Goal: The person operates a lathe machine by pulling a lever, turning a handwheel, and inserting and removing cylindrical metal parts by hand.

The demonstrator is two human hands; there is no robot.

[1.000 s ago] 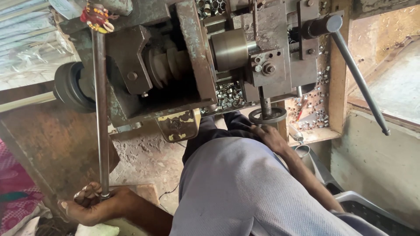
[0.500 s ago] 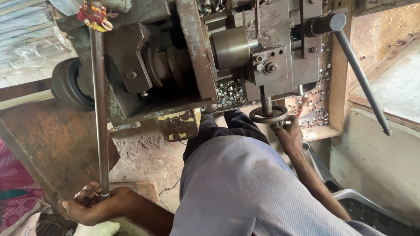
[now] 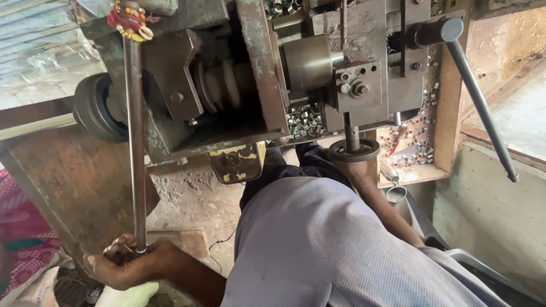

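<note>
My left hand (image 3: 128,267) is closed around the lower end of a long upright steel rod (image 3: 135,142), at the bottom left. The rod runs up to a rusty lathe-like machine (image 3: 250,74) and has a bunch of coloured thread (image 3: 129,20) at its top. My right hand (image 3: 357,173) reaches up past my grey-trousered knee (image 3: 318,239) to a small round handwheel (image 3: 354,150) under the machine. Its fingers are mostly hidden beneath the wheel.
A long grey lever handle (image 3: 480,102) slants down at the right. Several small metal rings (image 3: 304,119) lie under the chuck and in a wooden tray (image 3: 418,150). A black pulley (image 3: 94,108) sticks out at the left, above a rusty metal panel (image 3: 68,187).
My right hand has moved left and up from beside the handwheel to just under it. My left hand has stayed on the rod.
</note>
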